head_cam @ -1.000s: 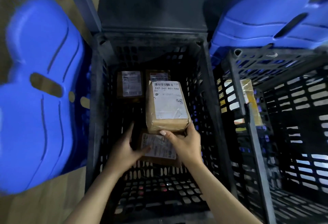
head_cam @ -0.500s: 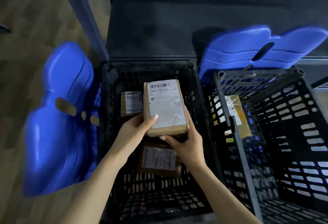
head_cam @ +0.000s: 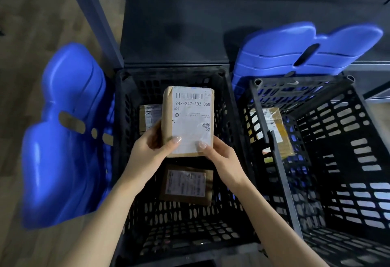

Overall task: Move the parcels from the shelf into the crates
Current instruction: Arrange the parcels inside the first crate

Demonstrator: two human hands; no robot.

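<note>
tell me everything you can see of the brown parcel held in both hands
A brown paper-wrapped rectangular parcel, its white label facing up with a barcode, 247-247-A02-060 and a QR code. The left hand and right hand grip its near end, thumbs on the label, above the black slatted plastic crate.

The light is dim and cool and falls from above. It catches the white label of the parcel (head_cam: 187, 121) and the backs of my left hand (head_cam: 147, 152) and right hand (head_cam: 223, 159). The shelf (head_cam: 179, 23) behind is nearly black, and the middle crate (head_cam: 168, 72) lies deep in shadow. The left blue lid (head_cam: 67, 140) shows soft glare and looks smeared. Straight lines bow toward the edges.
</note>
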